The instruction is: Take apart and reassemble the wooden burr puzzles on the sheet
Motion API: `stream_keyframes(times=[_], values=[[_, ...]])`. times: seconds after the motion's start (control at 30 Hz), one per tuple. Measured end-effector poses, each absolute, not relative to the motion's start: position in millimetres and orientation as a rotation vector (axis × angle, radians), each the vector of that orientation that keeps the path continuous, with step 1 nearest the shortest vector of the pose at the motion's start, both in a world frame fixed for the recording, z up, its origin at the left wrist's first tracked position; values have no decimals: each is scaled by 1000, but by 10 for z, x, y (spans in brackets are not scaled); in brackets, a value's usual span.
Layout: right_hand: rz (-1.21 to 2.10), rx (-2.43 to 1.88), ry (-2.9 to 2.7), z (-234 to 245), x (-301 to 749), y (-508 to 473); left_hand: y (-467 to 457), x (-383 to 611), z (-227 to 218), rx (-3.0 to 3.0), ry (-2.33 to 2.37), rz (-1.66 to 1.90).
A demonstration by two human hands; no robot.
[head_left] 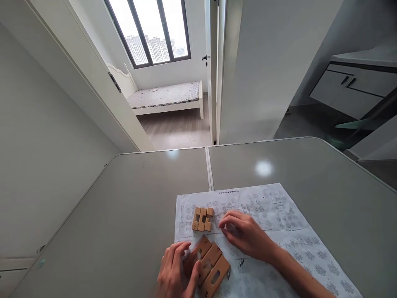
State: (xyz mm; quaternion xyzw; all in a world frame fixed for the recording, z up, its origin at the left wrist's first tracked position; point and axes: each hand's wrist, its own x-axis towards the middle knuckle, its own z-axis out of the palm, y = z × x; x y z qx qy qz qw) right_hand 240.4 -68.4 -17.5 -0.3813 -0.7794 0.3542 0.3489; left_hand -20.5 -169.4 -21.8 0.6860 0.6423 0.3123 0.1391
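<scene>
My left hand [175,269] is curved around the left side of a slanted row of slotted wooden puzzle blocks [214,276], with the thumb over the leftmost block and the fingers beyond its edge. Dark marks are printed on these blocks. Just above them lies a smaller group of notched wooden pieces [202,219], set side by side. To its right, my right hand [245,234] hovers low over or rests on the paper, fingers loosely bent, with a gap between thumb and forefinger. Nothing shows in that gap. The undersides of both hands are hidden.
Under the pieces is a large printed sheet [266,215] covered with small diagrams. It lies on a grey table [149,198] with a seam down the middle. Beyond the far edge are an open doorway, a bed [167,94] and a window. A cabinet [350,87] stands at the right.
</scene>
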Motion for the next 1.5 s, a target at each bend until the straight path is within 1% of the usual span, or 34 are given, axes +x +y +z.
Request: stream_keyframes(times=[0.13,0.3,0.6,0.87,1.1,1.5], values=[[935,-831,-2185,-121,2303,-839,-1699,-231,-204,1958,1934,899],[951,-771,-2332,-115,2165,-1015,-1721,-170,-214,1949,1971,889],[915,-720,-2377,-136,2143,-1038,-1696,-253,-159,2041,1925,743],[886,-703,-2381,-163,2134,-1043,-1699,-234,-153,2039,1936,791],[858,-680,-2409,-101,2107,-1039,-1723,-193,-207,1996,1935,927],[849,-675,-2431,-260,2084,-1033,-1729,-202,-244,2295,1786,908]])
